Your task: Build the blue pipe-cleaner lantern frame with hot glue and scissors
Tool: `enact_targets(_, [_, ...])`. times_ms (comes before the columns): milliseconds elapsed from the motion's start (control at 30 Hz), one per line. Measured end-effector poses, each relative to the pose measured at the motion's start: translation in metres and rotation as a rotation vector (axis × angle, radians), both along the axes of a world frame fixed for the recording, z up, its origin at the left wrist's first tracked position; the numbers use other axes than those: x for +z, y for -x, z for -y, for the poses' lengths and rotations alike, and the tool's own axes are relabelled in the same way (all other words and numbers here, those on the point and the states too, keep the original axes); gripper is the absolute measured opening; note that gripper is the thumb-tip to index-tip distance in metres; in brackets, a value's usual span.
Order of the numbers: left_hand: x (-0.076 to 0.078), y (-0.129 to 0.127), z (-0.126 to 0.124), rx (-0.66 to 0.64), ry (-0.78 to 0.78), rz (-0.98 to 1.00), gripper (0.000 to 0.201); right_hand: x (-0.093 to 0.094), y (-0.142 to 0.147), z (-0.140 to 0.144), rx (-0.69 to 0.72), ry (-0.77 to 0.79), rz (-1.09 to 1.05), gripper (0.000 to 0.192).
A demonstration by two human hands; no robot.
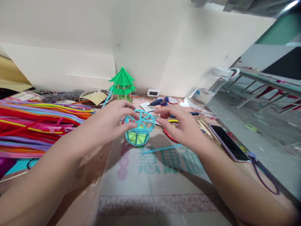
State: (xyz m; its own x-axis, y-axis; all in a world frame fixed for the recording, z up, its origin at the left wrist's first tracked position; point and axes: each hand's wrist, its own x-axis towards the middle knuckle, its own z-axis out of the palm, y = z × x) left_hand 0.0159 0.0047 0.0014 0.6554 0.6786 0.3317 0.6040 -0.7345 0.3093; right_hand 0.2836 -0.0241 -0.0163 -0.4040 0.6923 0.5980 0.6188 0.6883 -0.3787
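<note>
A small round frame of light-blue pipe cleaners (137, 144), with spokes across its top and a yellow-green base, stands on the paper-covered table between my hands. My left hand (115, 119) reaches over its left rim, thumb and forefinger apart; whether the fingertips touch it I cannot tell. Right of the frame, my right hand (182, 122) hovers with thumb and forefinger spread. Below lies a loose blue pipe cleaner (162, 149). Red-handled scissors or pliers (169, 136) are partly covered by my right hand. Behind my left hand another blue strip (107, 98) slants upward.
A green tiered pagoda (122, 82) stands at the back beside a metal dish (90, 93). A blue glue gun (160, 101) and small digital clock (153, 92) sit near the wall. Colourful pipe cleaners (35, 125) pile up left. A phone (229, 142) and clear bottle (207, 91) are right.
</note>
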Motion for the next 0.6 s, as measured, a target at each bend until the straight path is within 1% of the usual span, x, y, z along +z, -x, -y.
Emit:
enact_targets(67, [0.001,-0.005,0.005,-0.02,-0.052,0.033,0.027,0.0,-0.005,-0.004,0.085,0.057,0.086,0.012])
enact_targets(133, [0.001,-0.011,0.011,-0.026,-0.098,0.027,0.028,-0.003,-0.005,-0.007,0.123,0.088,0.162,0.011])
enact_targets(233, [-0.002,-0.019,0.017,-0.014,-0.151,-0.005,0.026,-0.007,-0.001,-0.008,0.119,0.115,0.213,0.01])
enact_targets(333, [-0.005,-0.023,0.018,-0.004,-0.17,-0.027,0.025,-0.01,0.003,-0.008,0.126,0.125,0.211,0.01])
enact_targets(600, [-0.009,-0.025,0.014,-0.014,-0.186,-0.05,0.024,-0.012,0.005,-0.008,0.145,0.077,0.2,0.009])
